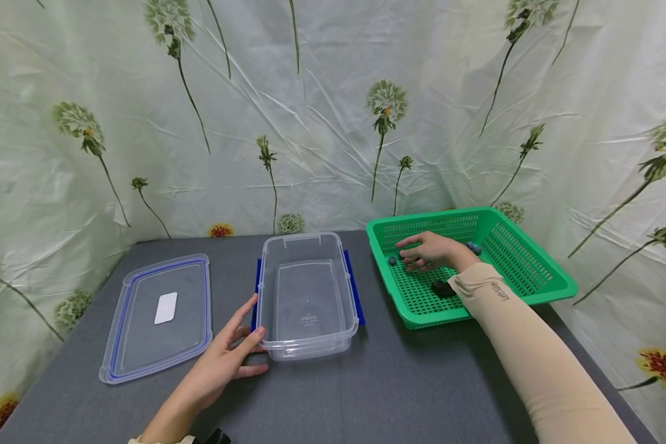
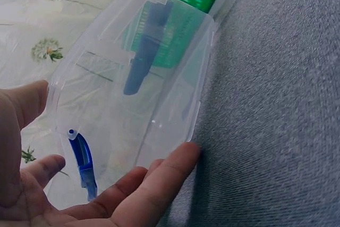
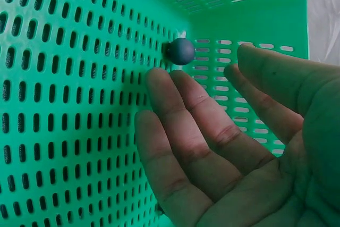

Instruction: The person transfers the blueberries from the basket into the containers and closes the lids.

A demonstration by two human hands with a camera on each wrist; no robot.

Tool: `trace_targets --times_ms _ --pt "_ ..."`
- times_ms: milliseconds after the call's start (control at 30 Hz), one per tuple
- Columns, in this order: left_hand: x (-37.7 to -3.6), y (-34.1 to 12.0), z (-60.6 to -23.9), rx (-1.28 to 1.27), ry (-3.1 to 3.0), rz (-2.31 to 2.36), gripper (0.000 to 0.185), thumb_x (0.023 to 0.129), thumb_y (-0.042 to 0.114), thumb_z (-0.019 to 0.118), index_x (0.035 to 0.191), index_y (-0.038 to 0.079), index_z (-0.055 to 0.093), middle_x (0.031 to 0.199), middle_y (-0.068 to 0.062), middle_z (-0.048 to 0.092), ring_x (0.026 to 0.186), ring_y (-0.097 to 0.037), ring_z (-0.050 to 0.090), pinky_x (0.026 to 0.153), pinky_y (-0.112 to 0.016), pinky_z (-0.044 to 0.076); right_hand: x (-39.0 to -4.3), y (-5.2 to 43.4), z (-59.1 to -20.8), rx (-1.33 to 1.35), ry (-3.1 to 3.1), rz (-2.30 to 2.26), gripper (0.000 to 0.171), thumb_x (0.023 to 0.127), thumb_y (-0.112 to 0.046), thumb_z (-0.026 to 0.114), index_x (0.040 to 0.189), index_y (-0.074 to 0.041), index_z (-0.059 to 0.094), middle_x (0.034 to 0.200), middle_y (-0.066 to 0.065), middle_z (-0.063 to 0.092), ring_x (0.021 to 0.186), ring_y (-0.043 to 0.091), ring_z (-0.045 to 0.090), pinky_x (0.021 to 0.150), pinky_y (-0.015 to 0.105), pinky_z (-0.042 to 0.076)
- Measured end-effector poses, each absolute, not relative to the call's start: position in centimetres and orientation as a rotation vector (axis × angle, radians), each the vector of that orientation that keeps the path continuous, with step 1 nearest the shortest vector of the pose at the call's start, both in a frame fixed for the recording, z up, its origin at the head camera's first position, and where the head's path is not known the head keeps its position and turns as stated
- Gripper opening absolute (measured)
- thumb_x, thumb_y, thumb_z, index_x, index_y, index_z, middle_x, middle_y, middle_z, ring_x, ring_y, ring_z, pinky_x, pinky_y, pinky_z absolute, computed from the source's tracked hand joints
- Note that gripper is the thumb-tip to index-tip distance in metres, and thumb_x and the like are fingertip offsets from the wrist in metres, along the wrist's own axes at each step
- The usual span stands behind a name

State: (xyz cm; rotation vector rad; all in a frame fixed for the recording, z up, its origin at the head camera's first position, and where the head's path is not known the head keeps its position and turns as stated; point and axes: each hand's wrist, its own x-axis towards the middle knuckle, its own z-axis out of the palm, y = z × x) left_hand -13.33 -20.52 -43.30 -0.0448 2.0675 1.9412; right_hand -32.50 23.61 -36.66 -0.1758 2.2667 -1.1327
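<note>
A clear plastic food container [image 1: 308,342] with blue side latches [image 1: 354,290] stands lidless on the table. At its near left corner my left hand [image 1: 222,361] touches it, thumb at the rim and the other fingers spread along the side. In the left wrist view the left fingertips [image 2: 183,155] reach the container's bottom edge. My right hand [image 1: 435,251] is inside a green plastic basket [image 1: 544,271], its fingers loosely extended and holding nothing visible. Just beyond its fingertips lies a blueberry [image 3: 181,51], apart from them. More blueberries [image 1: 473,248] lie behind the right wrist.
A clear lid with a blue seal [image 1: 194,308] and a white label [image 1: 166,308] lies flat at the left of the grey-covered table [image 1: 388,388]. Flower-printed cloth [image 1: 327,135] hangs behind the table and at both sides.
</note>
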Motion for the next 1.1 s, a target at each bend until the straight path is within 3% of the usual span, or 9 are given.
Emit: trace_targets --times_ms 133,233,433,533,800,1100 --pt "-13.2 -20.4 -43.4 -0.042 2.066 1.951 0.069 0.114 0.028 0.056 0.170 0.045 0.020 0.162 -0.033 0.030 0.126 -0.039 0.062 0.095 -0.055 0.066 -32.6 23.5 -37.0 -0.174 2.258 -1.142 0.054 0.115 -0.017 0.052 0.165 -0.003 0.038 0.123 0.019 0.073 0.097 0.021 0.073 0.078 0.034 0.052" --pt "-13.2 -20.3 -43.4 -0.045 2.070 1.957 0.069 0.114 0.028 0.056 0.170 0.045 0.021 0.163 -0.033 0.028 0.128 -0.041 0.060 0.096 -0.054 0.065 -32.7 23.4 -37.1 -0.175 2.255 -1.142 0.054 0.114 -0.017 0.053 0.165 -0.003 0.040 0.118 0.016 0.075 0.100 0.021 0.074 0.086 0.037 0.057" --pt "-13.4 -20.2 -43.7 -0.047 2.071 1.975 0.069 0.113 0.026 0.057 0.170 0.045 0.022 0.156 -0.030 0.036 0.123 -0.036 0.061 0.098 -0.052 0.065 -32.9 23.1 -37.4 -0.143 2.240 -1.149 0.052 0.114 -0.015 0.054 0.163 -0.004 0.043 0.133 0.022 0.072 0.108 0.022 0.075 0.099 0.041 0.060" --pt "-13.5 -20.3 -43.8 -0.041 2.075 1.982 0.069 0.113 0.025 0.057 0.170 0.045 0.022 0.152 -0.029 0.040 0.120 -0.033 0.063 0.100 -0.052 0.064 -33.1 23.0 -37.5 -0.126 2.217 -1.172 0.052 0.113 -0.013 0.054 0.163 -0.003 0.043 0.135 0.024 0.071 0.107 0.021 0.075 0.098 0.038 0.061" --pt "-13.6 -20.4 -43.9 -0.028 2.081 1.966 0.068 0.114 0.026 0.056 0.170 0.045 0.022 0.153 -0.030 0.039 0.120 -0.032 0.064 0.100 -0.052 0.064 -33.7 22.4 -37.9 -0.125 2.222 -1.150 0.049 0.112 -0.009 0.056 0.159 0.001 0.047 0.123 0.015 0.074 0.098 0.015 0.072 0.092 0.030 0.059" --pt "-13.6 -20.5 -44.0 -0.029 2.096 1.958 0.068 0.114 0.026 0.057 0.170 0.045 0.022 0.155 -0.031 0.037 0.120 -0.033 0.064 0.099 -0.053 0.064 -34.0 21.6 -38.2 -0.103 2.303 -1.091 0.042 0.109 -0.007 0.061 0.150 0.003 0.058 0.135 0.020 0.069 0.102 0.017 0.071 0.095 0.033 0.059"
